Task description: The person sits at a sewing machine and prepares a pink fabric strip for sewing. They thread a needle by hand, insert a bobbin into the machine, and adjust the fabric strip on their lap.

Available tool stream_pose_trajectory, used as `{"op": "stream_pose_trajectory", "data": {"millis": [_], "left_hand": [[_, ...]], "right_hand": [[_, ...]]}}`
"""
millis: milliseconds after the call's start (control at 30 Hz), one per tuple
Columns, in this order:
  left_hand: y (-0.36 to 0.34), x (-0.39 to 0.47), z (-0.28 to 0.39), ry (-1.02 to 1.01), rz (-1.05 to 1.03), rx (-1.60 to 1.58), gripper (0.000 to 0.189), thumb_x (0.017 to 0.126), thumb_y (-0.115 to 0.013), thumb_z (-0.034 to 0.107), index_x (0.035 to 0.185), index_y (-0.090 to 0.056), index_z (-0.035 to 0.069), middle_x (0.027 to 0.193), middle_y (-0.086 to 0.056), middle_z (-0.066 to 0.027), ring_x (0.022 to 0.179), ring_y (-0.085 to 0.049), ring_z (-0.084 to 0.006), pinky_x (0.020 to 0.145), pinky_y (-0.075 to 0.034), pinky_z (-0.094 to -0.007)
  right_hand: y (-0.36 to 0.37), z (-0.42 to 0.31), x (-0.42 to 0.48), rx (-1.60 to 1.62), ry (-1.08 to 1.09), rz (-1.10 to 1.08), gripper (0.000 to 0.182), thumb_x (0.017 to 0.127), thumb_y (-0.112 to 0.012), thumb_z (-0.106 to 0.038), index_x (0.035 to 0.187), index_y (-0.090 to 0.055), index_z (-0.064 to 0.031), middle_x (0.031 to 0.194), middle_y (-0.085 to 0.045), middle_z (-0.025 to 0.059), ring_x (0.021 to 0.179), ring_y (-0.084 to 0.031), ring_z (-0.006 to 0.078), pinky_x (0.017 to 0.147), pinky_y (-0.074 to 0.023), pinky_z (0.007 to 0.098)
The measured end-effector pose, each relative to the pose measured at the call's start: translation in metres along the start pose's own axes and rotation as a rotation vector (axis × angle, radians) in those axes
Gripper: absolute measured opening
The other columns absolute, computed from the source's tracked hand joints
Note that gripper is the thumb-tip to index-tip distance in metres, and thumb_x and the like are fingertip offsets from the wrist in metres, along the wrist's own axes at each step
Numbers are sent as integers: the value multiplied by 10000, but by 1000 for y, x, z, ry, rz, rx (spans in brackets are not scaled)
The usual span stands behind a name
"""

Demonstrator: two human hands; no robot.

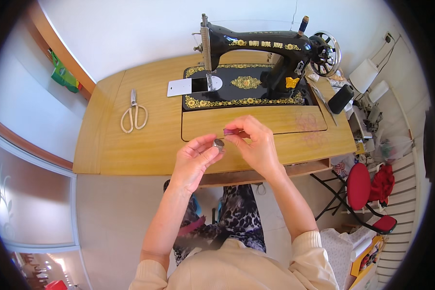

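Between the thumb and fingers of my left hand [197, 157] is a metal bobbin case [219, 144]. Just to its upper right, my right hand [255, 143] pinches a small bobbin [228, 132] with purple thread. The two pieces are close but apart, above the front of the wooden sewing table [137, 156]. Behind them stands a black sewing machine [261, 43] with gold decoration, its slide plate [179, 87] pulled out to the left. A dark blue thread spool [303, 25] sits on top of the machine.
Scissors with pale handles [134, 116] lie on the table's left. At the right are a black thread cone [341, 99] and a long metal blade-like tool [322, 99]. An open drawer [304, 168] lies under the front edge. A red folding chair [359, 186] stands at right.
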State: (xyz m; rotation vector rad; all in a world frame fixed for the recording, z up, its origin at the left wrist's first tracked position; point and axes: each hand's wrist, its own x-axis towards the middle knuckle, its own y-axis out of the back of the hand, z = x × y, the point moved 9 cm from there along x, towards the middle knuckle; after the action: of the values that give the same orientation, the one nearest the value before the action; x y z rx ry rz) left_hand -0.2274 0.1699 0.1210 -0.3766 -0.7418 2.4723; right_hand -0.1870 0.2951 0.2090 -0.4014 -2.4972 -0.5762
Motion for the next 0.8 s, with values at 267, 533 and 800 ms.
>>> {"op": "stream_pose_trajectory", "data": {"millis": [267, 533, 800], "left_hand": [[-17, -16, 12, -100, -12, 127, 350, 779, -619, -8, 1116, -524, -11, 1032, -576, -85, 932, -567, -156, 852, -475, -300], [-23, -31, 20, -173, -32, 177, 350, 814, -587, 18, 1153, -506, -7, 1043, -571, -80, 946, -555, -153, 854, -475, -297], [-26, -39, 22, -223, -80, 143, 352, 840, -563, 55, 1181, -489, 8, 1034, -571, -89, 939, -558, -165, 817, -505, -330]], "right_hand": [[-4, -39, -17, -180, 242, -56, 226, 705, -580, 69, 911, -596, -21, 871, -582, 106, 731, -596, 262, 605, -498, 302], [-6, -52, -23, -141, 183, -148, 252, 714, -559, 72, 945, -601, -19, 918, -585, 121, 757, -593, 277, 625, -498, 308], [-7, -54, -23, -17, 122, -216, 265, 723, -574, 70, 966, -613, -28, 931, -592, 116, 784, -588, 276, 655, -493, 312]]}}
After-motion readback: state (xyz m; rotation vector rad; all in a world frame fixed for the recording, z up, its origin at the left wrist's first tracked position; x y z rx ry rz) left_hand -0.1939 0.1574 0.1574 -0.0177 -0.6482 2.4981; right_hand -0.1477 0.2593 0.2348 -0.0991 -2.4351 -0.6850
